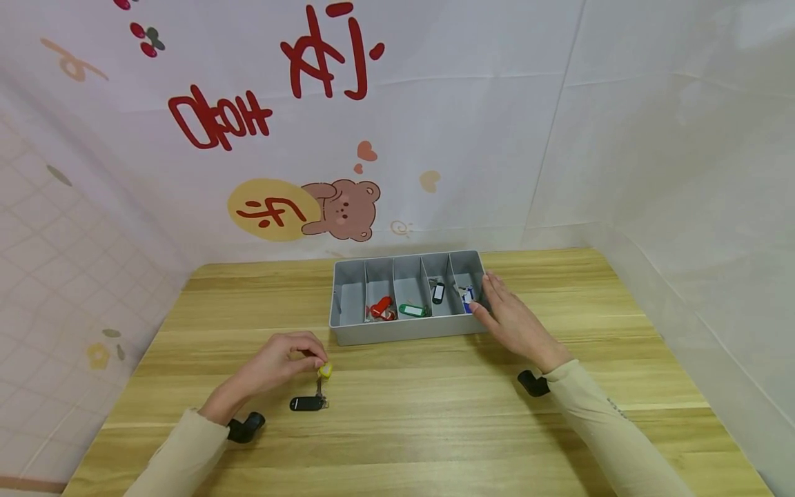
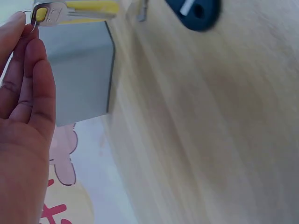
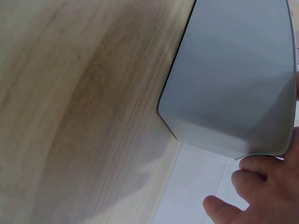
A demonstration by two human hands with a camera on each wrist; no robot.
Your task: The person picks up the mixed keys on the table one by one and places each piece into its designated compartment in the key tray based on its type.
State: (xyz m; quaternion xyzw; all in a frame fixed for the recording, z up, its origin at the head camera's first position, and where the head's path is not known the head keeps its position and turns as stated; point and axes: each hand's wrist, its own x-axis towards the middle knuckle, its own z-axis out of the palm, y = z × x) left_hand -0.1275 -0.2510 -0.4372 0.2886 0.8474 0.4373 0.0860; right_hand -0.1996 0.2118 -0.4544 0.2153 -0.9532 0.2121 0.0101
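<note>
In the head view my left hand (image 1: 276,360) pinches a yellow key tag (image 1: 326,371) by its metal ring, seen close up in the left wrist view. Just below it on the table lies a black key tag (image 1: 306,404) with a key. My right hand (image 1: 518,323) holds the right end of a grey divided tray (image 1: 410,331), thumb over the front rim and fingers along the outer side. Inside the tray are red key tags (image 1: 381,308), a green key tag (image 1: 413,310), a black-framed key tag (image 1: 438,293) and blue key tags (image 1: 468,297), each colour in its own compartment.
The leftmost tray compartment (image 1: 350,293) shows its bare floor. Behind the wood-grain table (image 1: 422,421) hangs a white printed curtain (image 1: 484,138), which also runs down both sides. Black wrist mounts (image 1: 246,428) sit under the sleeves.
</note>
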